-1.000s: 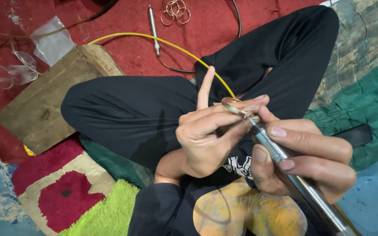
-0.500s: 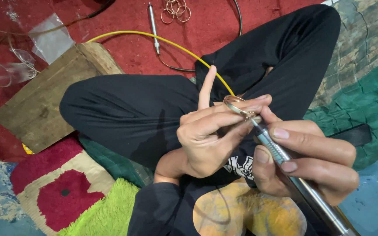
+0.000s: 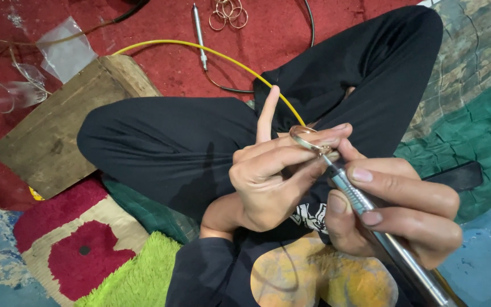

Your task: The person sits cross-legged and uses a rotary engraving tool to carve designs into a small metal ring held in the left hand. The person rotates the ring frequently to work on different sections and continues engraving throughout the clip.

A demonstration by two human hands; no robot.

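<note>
Left hand (image 3: pixel 268 182) at frame centre, fingers clamped on a thin metal ring (image 3: pixel 308 139), index finger sticking up. Right hand (image 3: pixel 396 207) lower right, fingers wrapped tight round a metal rotary tool (image 3: pixel 370 219), its tip touching the ring. Wood block (image 3: pixel 63 128) upper left, spare rings (image 3: pixel 228 11) at top edge on the red carpet (image 3: pixel 166 62).

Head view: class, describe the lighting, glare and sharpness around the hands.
Head view: even, soft light; a small glint on the metal ring in the left hand; the rotary handpiece in the right hand shines mildly; hands are sharp, and frame edges look slightly stretched.
</note>
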